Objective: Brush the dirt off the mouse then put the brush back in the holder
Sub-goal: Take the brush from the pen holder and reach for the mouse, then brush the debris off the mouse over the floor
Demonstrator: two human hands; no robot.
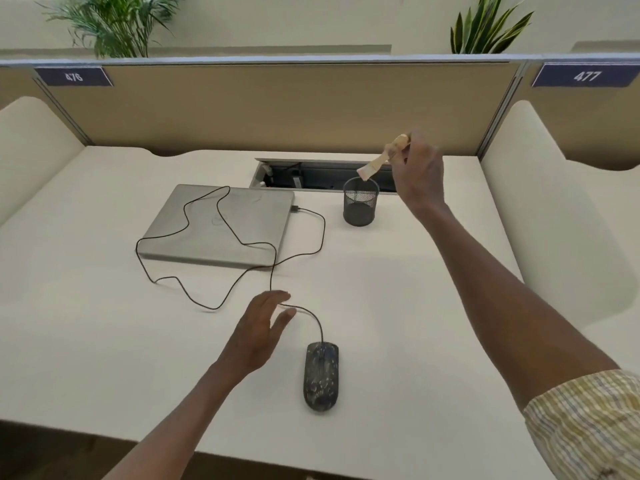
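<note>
The mouse point(321, 375), a dark oval shell speckled with pale dirt, is lying near the front edge of a smooth cream desk point(398, 289) that is standing against a tan partition point(277, 109). The left hand point(258, 336) is resting open just left of the mouse, fingers spread over its thin black cable point(207, 237). Far right, the right hand point(420, 171) is gripping a wooden brush point(379, 161), bristles pointing down over the black mesh holder point(360, 202). A closed grey laptop point(221, 225) is lying left of the holder.
</note>
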